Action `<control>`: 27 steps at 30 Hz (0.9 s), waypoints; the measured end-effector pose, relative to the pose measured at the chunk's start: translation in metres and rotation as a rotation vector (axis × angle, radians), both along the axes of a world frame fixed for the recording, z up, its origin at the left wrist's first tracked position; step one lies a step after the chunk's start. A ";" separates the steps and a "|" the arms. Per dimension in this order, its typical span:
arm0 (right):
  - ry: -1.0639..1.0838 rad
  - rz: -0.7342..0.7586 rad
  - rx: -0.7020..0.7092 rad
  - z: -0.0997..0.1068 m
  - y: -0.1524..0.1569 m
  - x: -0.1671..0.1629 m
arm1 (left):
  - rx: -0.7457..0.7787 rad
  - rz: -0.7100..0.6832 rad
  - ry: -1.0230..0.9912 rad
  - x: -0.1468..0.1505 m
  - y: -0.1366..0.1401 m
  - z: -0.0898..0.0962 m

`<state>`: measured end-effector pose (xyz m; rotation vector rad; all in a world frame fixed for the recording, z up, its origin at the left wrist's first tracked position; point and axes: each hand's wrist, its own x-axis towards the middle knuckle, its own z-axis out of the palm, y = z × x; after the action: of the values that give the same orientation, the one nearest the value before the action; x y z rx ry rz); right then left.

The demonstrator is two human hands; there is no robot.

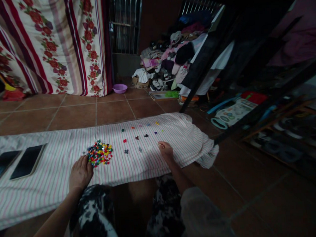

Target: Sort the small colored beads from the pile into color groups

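Observation:
A heap of small multicoloured bead-like pieces (100,153) lies on a striped cloth (56,152). My left hand (80,172) rests on the cloth at the heap's near left edge, fingers lying fairly flat and touching the pieces there. To the right of the heap, little groups sorted by colour are spread in loose rows, among them a red group (125,140), a black group (146,135), a brown group (137,137) and a grey group (126,151). My right hand (165,150) is closed in a pinch at the right end of the nearest row; whatever its fingertips hold is too small to make out.
Two dark-screened phones, one a black phone (28,162), lie at the cloth's left. Beyond are a purple basin (119,88), a floral curtain (61,42) and a large clothes pile (170,57). A dark slanted post (198,77) rises past the cloth's right end.

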<state>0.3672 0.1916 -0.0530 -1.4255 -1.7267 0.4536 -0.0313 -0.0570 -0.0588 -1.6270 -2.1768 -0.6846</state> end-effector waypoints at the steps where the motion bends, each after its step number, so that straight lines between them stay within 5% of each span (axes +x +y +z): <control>1: -0.015 0.012 0.005 -0.001 0.001 0.000 | 0.002 0.001 -0.005 0.000 0.000 0.000; 10: -0.076 0.040 0.117 -0.009 0.001 0.000 | 0.009 -0.034 -0.030 0.002 -0.001 0.008; 27: -0.228 0.065 0.041 -0.006 0.007 -0.002 | 0.009 -0.025 0.070 -0.001 0.000 0.002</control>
<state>0.3651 0.1990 -0.0587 -1.4401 -1.9563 0.2972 -0.0318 -0.0570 -0.0567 -1.6507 -2.1055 -0.6336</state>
